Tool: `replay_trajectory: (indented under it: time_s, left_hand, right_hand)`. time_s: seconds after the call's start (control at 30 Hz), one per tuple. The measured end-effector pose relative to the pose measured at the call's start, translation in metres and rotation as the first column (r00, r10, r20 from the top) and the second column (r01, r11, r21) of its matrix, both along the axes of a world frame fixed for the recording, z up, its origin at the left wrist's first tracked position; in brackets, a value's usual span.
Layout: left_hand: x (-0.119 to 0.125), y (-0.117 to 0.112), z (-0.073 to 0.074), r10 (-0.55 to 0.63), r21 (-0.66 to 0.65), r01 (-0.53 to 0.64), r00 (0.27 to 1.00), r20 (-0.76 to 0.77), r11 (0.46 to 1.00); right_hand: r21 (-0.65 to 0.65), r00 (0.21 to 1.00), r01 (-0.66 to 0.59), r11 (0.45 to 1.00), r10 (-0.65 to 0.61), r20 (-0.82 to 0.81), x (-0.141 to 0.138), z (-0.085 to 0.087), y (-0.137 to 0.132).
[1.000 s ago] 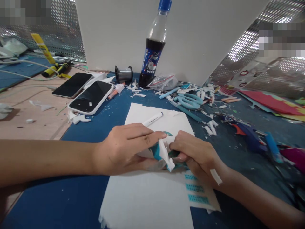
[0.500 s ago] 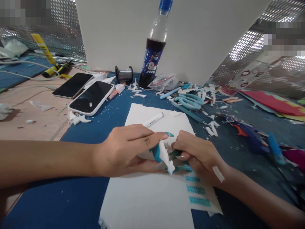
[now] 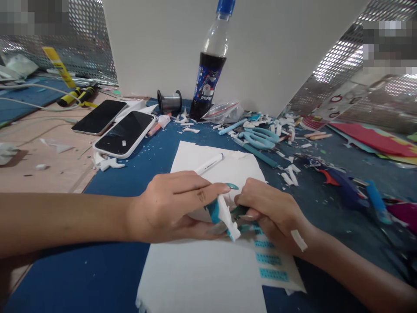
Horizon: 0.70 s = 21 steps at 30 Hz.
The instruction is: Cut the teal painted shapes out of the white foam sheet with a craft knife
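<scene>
Two hands work over one white sheet: the left hand has its grip closed on one white-and-blue piece, between both hands; the right hand has its grip curled tight round one dark green object, mostly hidden, its kind unclear. One pen, two phones and one bottle are nearby. The right hand partly covers a teal-patterned sheet. Since a second ago, the piece has dipped slightly; the pen hasn't moved.
</scene>
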<state>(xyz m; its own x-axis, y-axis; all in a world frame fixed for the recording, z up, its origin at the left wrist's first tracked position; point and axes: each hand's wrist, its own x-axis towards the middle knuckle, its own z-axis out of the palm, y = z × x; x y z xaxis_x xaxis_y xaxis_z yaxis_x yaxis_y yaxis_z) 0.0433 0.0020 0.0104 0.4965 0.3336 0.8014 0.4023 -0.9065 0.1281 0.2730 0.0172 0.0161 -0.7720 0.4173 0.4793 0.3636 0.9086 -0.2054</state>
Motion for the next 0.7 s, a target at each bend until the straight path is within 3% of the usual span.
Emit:
replay_trajectory:
  time_s: [0.27,0.4,0.5,0.7]
  left_hand:
    - [-0.001,-0.001,0.003,-0.027,0.000,0.027,1.000,-0.005,1.000]
    - [-0.002,-0.001,0.005,-0.031,0.042,0.031,1.000,-0.002,0.999]
    - [-0.002,-0.002,0.005,-0.023,0.040,0.023,1.000,-0.010,0.999]
    - [0.000,-0.002,0.000,-0.009,0.042,0.009,1.000,-0.003,0.999]
  right_hand:
    - [0.006,1.000,-0.002,1.000,0.002,0.008,0.003,-0.009,0.007]
    - [-0.083,0.979,-0.053,0.995,0.068,0.192,0.002,-0.017,0.021]
    - [-0.152,0.945,-0.021,0.988,0.069,0.319,0.001,-0.024,0.028]
    - [-0.121,0.922,0.024,0.992,0.024,0.386,0.001,-0.021,0.018]
